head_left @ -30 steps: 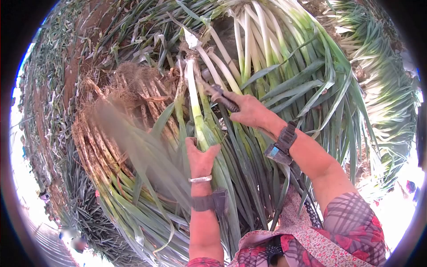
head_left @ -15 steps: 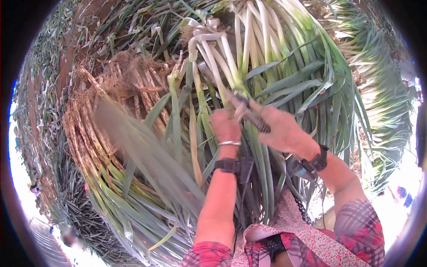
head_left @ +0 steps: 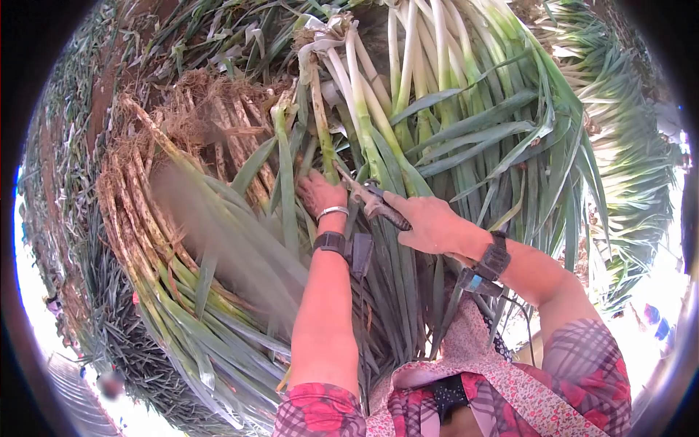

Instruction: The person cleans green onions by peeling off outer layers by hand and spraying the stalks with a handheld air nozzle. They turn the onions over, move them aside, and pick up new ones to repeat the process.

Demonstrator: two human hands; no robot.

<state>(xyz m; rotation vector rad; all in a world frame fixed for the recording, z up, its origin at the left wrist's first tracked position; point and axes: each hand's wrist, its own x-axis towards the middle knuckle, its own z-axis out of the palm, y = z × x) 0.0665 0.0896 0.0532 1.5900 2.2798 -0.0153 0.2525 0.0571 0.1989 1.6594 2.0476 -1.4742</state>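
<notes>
My left hand is closed around a leek that has a brownish outer skin and stands roots away from me. My right hand grips a small bladed tool with a dark handle; its exact kind is hard to make out. The tool's narrow tip points toward the leek, close beside my left fingers. Just to the right lie peeled leeks with white shafts and green tops. On the left is a pile of unpeeled leeks with dry brown skins and shaggy roots.
Cleaned leeks are heaped at the upper right. Farther right runs a long row of stacked leeks. Cut leaves and scraps cover the ground at the left. A blurred leaf crosses the view near my left forearm.
Both hands have moved left, and the tool has gone with my right hand. My left hand has gone from the peeled leeks to a brownish one.
</notes>
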